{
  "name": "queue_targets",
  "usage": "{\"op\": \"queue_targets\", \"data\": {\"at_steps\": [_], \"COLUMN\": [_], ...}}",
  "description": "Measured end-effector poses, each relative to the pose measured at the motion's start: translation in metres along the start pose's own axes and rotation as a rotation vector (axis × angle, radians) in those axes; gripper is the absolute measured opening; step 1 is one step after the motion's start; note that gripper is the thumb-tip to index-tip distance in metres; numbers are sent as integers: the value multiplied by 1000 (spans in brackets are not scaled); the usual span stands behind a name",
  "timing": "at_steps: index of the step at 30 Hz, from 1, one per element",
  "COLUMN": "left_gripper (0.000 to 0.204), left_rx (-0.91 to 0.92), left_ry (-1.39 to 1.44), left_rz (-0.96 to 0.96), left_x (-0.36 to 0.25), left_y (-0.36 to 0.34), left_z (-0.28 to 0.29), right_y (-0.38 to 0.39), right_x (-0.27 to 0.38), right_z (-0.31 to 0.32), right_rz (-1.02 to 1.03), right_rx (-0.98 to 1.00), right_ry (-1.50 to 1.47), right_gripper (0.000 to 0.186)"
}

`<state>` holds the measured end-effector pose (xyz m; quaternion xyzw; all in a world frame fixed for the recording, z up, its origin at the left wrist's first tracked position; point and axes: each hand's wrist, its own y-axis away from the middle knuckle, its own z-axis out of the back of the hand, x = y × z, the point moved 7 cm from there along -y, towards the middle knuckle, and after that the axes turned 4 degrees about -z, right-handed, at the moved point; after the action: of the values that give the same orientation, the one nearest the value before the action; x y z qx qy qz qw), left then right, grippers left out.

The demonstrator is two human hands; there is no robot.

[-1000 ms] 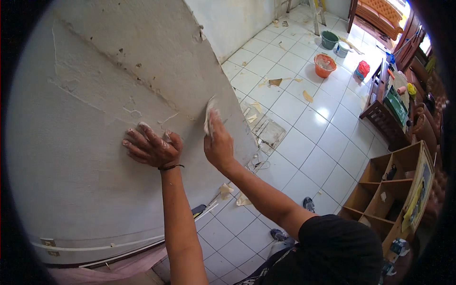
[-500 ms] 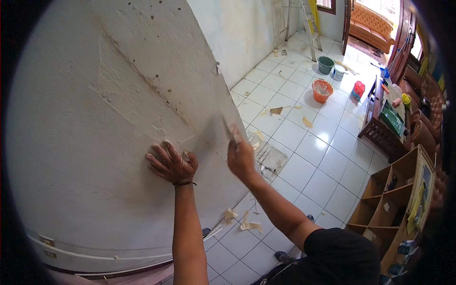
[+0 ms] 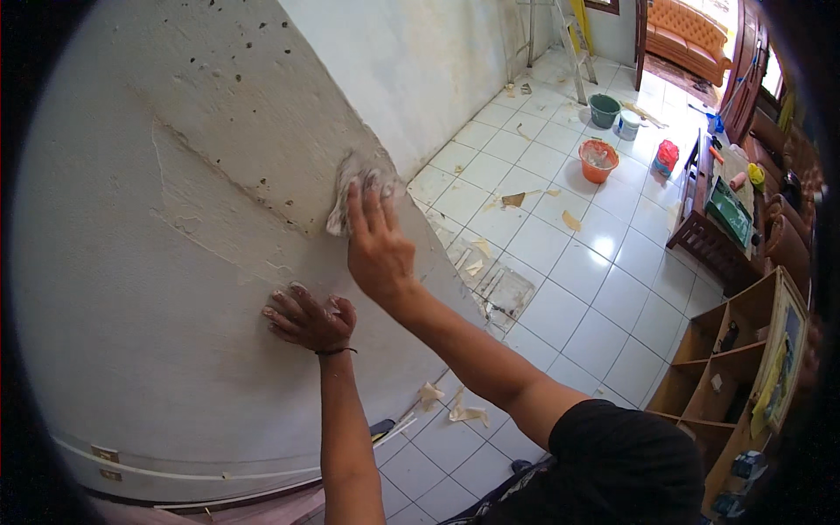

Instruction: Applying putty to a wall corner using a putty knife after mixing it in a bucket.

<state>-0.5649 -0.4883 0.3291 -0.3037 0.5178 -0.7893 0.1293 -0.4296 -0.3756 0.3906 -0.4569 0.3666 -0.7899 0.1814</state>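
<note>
Rag [image 3: 348, 175] held under right hand [image 3: 381, 254], pressed to wall [image 3: 157, 341] above frame centre; left hand [image 3: 311, 318] spread on wall, lower down. Wiping, apparently; for next stroke, firm pressure needed.

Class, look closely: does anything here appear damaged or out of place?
Yes: beyond the left hand, the wall has dark pits and a long rough seam, unlike its smoother parts. Pale scraps litter the tiled floor.

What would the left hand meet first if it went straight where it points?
Probably the thin plaster edge on the wall, up and left of the left hand; how far it stands out is unclear.
</note>
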Motion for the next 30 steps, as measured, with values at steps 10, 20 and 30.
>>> {"op": "queue_targets", "data": {"at_steps": [10,20,30], "left_gripper": [74,73,72], "left_rx": [-14,-17,-43], "left_ry": [8,-56,-93], "left_rz": [-7,-27,-65], "left_x": [-2,-5,-7], "left_y": [0,0,-10], "left_z": [-6,2,8], "right_y": [-25,-47,44], "right_x": [-84,-122,-181], "right_z": [55,-18,-26], "right_rz": [209,207,133], "right_rx": [145,282,551], "right_ry": [-467,-718,-626], "right_gripper": [55,75,63]}}
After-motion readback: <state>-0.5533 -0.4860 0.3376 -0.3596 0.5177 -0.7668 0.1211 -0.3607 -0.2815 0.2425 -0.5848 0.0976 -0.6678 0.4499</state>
